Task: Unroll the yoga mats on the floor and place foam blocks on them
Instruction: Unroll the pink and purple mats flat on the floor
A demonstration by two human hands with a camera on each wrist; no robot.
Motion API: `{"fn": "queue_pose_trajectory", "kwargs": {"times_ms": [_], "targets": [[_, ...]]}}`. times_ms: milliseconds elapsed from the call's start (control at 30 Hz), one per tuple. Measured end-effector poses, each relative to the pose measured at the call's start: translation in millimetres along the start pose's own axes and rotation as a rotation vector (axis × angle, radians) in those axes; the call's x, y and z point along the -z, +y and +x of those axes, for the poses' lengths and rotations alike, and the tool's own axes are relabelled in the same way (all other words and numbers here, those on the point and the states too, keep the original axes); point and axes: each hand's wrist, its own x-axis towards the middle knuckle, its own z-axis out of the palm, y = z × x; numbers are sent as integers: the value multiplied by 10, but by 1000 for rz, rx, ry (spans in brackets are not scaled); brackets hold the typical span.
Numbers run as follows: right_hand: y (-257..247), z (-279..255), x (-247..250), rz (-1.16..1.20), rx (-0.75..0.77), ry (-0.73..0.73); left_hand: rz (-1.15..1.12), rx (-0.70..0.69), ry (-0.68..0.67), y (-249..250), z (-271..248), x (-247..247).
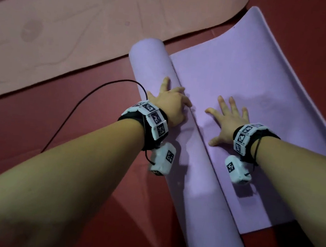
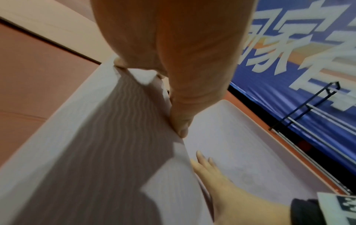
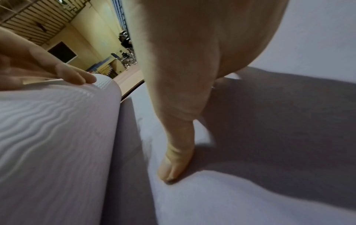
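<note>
Lilac mat half unrolled on the red floor

The lilac mat (image 1: 244, 88) lies flat toward 1 o'clock; left hand (image 1: 168, 103) rests spread on its roll (image 1: 175, 145), right hand (image 1: 228, 121) presses flat. Next, I judge: push the roll toward 8 o'clock

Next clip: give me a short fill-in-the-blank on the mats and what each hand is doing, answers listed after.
1. The left hand rests on the still-rolled part of the ____ mat.
2. The right hand presses flat, fingers spread, on the ____ part of that mat.
3. The pink mat beside it lies fully ____ on the red floor.
4. The number of foam blocks in view is ____.

Missing words: purple; unrolled; unrolled; zero
</note>
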Motion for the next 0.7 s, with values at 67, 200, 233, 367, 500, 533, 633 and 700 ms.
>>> {"fn": "queue_pose_trajectory", "kwargs": {"times_ms": [67,200,233,367,500,533,633,700], "targets": [[-56,-22,23,-33,-21,-6,-39,-37,47,-99,-34,-86],[-228,-68,106,-46,-113,-45,-226,-115,150,-565,-170,-241],[-296,-98,109,-49,-151,-51,-261,-137,169,-710,-227,-281],[-649,-207,96,-76,-325,-37,-255,-171,226,-1023,-483,-417],[-1100,-348,97,11,-367,-82,-216,-189,265,-1294,-761,-528],[-1205,-378,81,48,-342,-102,-223,-186,270,-1369,-832,-557],[-1512,-447,85,122,-284,-143,-240,-140,297,-1597,-1039,-625],[-1691,-469,69,198,-267,-154,-249,-109,303,-1756,-1139,-706]]}}
